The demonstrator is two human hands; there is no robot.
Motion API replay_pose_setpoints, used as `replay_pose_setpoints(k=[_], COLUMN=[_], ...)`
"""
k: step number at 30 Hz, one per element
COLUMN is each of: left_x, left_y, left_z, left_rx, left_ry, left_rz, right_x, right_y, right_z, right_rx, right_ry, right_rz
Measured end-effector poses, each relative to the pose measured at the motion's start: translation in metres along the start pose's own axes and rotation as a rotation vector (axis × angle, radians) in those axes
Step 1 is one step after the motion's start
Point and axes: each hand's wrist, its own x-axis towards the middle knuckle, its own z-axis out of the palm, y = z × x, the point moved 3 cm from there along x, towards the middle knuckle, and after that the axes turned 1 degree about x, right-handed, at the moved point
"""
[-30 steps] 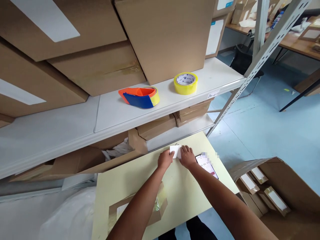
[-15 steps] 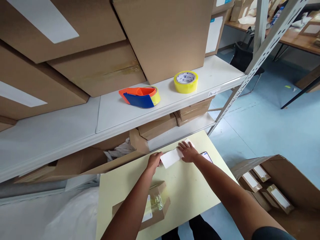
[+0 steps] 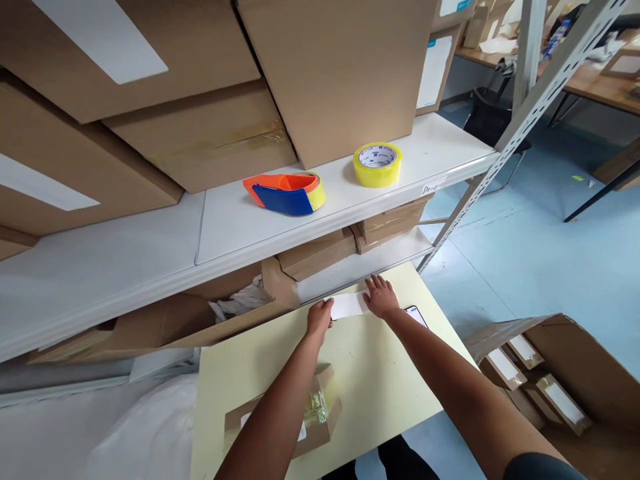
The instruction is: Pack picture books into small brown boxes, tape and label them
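A white slip of paper point(image 3: 349, 305) is stretched between my hands at the far edge of the pale yellow table point(image 3: 370, 373). My left hand point(image 3: 320, 316) is closed, pinching the slip's left end between thumb and fingers. My right hand point(image 3: 381, 297) rests at the slip's right end, its fingers extended and slightly bent. A phone point(image 3: 416, 315) with a lit screen lies beside my right wrist. Under my left forearm sits a small cardboard box point(image 3: 320, 437) with clear tape and a white label, partly hidden by the arm.
On the shelf point(image 3: 240, 230) stand an orange and blue tape dispenser point(image 3: 285, 195), a yellow tape roll point(image 3: 377, 167) and large cartons point(image 3: 330, 73). An open carton point(image 3: 595, 373) holding several small boxes is on the right. A metal shelf post point(image 3: 520, 127) rises nearby.
My left hand has shifted slightly right and away from me, swinging its end of the slip further back. My right hand has moved slightly right, its fingers drawn in somewhat.
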Motion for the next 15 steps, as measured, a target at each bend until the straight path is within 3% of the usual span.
replay_pose_setpoints(k=[5, 15], left_x=[-0.002, -0.002], left_y=[-0.003, -0.019], left_z=[-0.004, -0.015], left_rx=[0.004, 0.162], left_ry=[0.04, -0.029], left_rz=[-0.004, -0.093], right_x=[0.018, 0.018], right_y=[-0.007, -0.005], right_z=[0.016, 0.032], right_rx=[-0.028, -0.008], right_ry=[0.035, 0.103], right_rz=[0.109, 0.138])
